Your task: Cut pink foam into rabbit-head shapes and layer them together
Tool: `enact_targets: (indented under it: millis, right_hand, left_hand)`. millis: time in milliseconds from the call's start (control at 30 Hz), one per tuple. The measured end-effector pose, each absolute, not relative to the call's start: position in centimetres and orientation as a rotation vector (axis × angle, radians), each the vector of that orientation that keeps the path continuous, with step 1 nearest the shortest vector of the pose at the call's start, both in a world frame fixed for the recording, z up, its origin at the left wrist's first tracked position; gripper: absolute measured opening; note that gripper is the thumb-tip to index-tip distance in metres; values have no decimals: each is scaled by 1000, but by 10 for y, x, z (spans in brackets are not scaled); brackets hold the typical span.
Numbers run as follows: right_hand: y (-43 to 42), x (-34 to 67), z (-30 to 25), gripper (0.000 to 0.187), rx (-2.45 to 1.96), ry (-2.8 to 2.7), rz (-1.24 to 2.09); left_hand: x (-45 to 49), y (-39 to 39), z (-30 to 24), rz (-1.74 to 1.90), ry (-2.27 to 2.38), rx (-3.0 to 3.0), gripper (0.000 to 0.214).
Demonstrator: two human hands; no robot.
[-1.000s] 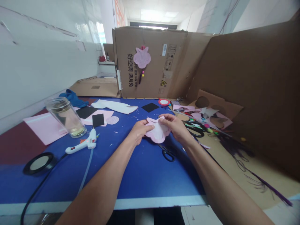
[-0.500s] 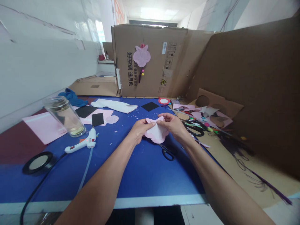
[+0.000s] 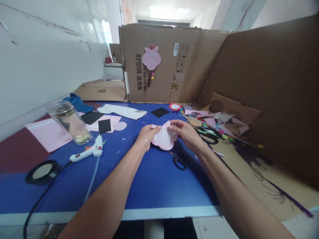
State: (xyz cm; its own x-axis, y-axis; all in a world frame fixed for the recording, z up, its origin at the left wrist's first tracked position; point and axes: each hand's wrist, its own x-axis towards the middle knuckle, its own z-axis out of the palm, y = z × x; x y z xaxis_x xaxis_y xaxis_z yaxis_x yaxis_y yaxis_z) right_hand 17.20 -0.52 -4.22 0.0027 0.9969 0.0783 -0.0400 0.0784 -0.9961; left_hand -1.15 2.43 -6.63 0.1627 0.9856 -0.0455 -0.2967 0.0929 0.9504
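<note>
Both my hands hold a pink scalloped felt piece (image 3: 164,139) just above the blue table (image 3: 149,186). My left hand (image 3: 146,136) pinches its left edge with closed fingers. On the other side, my right hand (image 3: 185,132) grips the top right edge, thumb and fingers pressed on the felt. Black-handled scissors (image 3: 177,161) lie on the table just under and in front of the felt.
A white glue gun (image 3: 88,152) with its cable lies at left, near a glass jar (image 3: 69,122) and a black tape roll (image 3: 41,172). Pink and black sheets lie behind. Scraps and scissors (image 3: 208,136) clutter the right. Cardboard walls (image 3: 261,83) enclose the back and right.
The felt piece has been turned and shifted slightly left and up between my hands; both hands keep their grip.
</note>
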Motion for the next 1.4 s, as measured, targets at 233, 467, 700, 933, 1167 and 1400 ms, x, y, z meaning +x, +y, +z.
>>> enact_targets:
  millis: [233, 467, 700, 933, 1167, 1400]
  right_hand:
    - [-4, 170, -44, 39, -1143, -1237, 1110]
    - [-7, 168, -42, 40, -1152, -1254, 1118]
    - [-5, 174, -42, 41, -1177, -1236, 1144]
    - [-5, 173, -41, 47, -1167, -1219, 1195]
    - [-2, 175, -46, 44, -1176, -1192, 1175]
    - [-3, 173, -45, 41, -1196, -1153, 1166]
  left_hand:
    - [-11, 22, -64, 1133, 890, 1024, 21]
    - [-12, 22, -64, 1159, 939, 1082, 13]
    - [-11, 24, -61, 1272, 954, 917, 20]
    - [-12, 27, -61, 1320, 933, 812, 22]
    - [-11, 27, -63, 1275, 887, 805, 21]
    - [-10, 25, -67, 1190, 885, 878, 23]
